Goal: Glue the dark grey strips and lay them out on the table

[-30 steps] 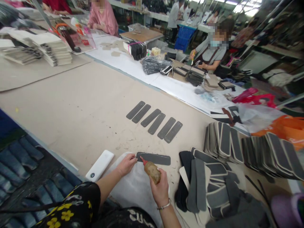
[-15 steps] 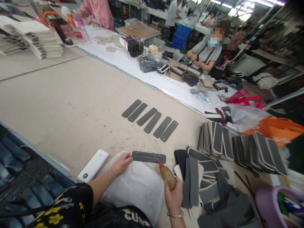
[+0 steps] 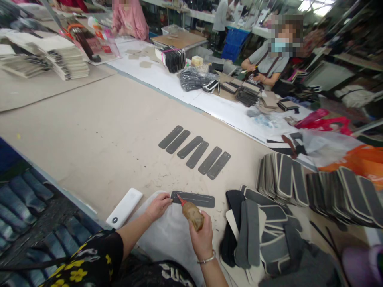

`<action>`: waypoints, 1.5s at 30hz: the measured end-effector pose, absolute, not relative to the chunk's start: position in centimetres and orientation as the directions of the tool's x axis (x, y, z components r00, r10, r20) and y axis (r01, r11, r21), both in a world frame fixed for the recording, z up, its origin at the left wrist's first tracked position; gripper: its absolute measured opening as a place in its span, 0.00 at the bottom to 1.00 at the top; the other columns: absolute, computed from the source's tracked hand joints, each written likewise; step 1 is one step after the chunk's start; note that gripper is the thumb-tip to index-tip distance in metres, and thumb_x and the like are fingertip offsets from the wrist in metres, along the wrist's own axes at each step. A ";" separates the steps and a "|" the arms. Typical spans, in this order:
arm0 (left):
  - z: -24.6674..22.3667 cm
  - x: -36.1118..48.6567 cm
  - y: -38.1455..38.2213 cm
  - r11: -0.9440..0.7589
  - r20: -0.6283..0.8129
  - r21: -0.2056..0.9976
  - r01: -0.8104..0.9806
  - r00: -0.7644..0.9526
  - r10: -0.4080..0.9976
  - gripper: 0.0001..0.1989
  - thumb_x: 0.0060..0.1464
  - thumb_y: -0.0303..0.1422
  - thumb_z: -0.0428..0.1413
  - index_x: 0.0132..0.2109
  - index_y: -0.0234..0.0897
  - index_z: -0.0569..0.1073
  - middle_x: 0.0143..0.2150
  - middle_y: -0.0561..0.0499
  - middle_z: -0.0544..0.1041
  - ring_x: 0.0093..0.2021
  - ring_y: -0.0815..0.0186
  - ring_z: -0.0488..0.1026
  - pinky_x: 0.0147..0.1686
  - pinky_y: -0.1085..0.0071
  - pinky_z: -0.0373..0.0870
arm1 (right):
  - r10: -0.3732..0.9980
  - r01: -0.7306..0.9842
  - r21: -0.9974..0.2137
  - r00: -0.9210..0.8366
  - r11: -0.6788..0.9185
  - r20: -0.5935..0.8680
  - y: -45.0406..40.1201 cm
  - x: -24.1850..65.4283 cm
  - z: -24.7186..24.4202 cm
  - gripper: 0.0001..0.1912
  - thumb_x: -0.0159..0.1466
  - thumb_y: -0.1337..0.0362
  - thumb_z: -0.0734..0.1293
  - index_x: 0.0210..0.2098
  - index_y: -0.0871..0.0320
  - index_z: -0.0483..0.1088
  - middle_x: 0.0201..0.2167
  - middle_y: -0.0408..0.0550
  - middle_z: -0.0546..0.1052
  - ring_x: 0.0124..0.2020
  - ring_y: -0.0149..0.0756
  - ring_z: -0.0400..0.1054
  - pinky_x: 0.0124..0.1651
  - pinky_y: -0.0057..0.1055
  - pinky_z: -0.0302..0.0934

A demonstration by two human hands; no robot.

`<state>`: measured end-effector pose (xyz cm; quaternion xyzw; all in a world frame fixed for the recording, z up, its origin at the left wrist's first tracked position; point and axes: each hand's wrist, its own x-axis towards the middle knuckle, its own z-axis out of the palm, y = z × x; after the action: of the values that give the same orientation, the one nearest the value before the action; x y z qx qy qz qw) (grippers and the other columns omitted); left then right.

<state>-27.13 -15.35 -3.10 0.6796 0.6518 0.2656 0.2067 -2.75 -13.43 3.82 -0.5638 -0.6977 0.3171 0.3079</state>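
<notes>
A dark grey strip with rounded corners (image 3: 197, 200) lies across in front of me, with thin pale glue lines along its face. At its left end, my left hand (image 3: 158, 207) pinches the edge between closed fingers. My right hand (image 3: 202, 239) is wrapped round a brownish glue bottle (image 3: 193, 215), tilted so its red nozzle meets the strip near the left end. A white cloth or sheet (image 3: 161, 231) is spread beneath my forearms. Farther up the table lie several similar grey strips (image 3: 190, 147), slanted in a row.
To the right are loose grey and cream pieces (image 3: 251, 227) and standing stacks of strips (image 3: 278, 175). A white phone-like slab (image 3: 125, 207) lies left of my left hand. Across the table a masked co-worker (image 3: 269, 65) handles small items beside dark stacks (image 3: 248, 93). Jeans-like fabric (image 3: 26, 191) shows at lower left.
My right hand has carried the glue bottle leftward along the strip, from near its right end to near its left end. My left hand stays at the strip's left end. The view has shifted slightly.
</notes>
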 end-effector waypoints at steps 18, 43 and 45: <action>-3.6 -27.2 -15.2 -0.082 0.158 0.671 0.737 -0.034 0.987 0.11 0.61 0.32 0.49 0.39 0.38 0.76 0.41 0.47 0.74 0.43 0.65 0.71 0.45 0.67 0.71 | 0.967 0.597 -0.778 -0.250 0.198 0.055 -14.5 -3.5 3.4 0.22 0.58 0.64 0.66 0.51 0.55 0.59 0.43 0.50 0.70 0.45 0.40 0.68 0.48 0.40 0.66; -3.8 -27.5 -15.0 -0.104 0.186 0.657 0.747 -0.028 0.982 0.11 0.59 0.33 0.50 0.35 0.37 0.76 0.40 0.46 0.74 0.42 0.64 0.72 0.43 0.68 0.72 | 0.971 0.735 -0.656 0.237 -0.173 0.009 -14.0 9.1 3.3 0.31 0.54 0.48 0.67 0.51 0.60 0.62 0.44 0.57 0.71 0.44 0.47 0.68 0.45 0.42 0.65; -3.8 -27.5 -14.9 -0.103 0.186 0.660 0.744 -0.029 0.982 0.11 0.59 0.34 0.50 0.34 0.38 0.76 0.40 0.47 0.74 0.42 0.64 0.72 0.43 0.68 0.72 | 0.965 0.716 -0.672 0.262 -0.188 0.008 -13.5 8.7 3.5 0.31 0.55 0.47 0.67 0.51 0.61 0.62 0.44 0.57 0.72 0.44 0.47 0.68 0.45 0.42 0.64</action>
<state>-27.54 -14.94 -3.79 0.6711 0.6430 0.3180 0.1873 8.73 -13.53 3.46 -0.7400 -0.5679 0.2160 0.2885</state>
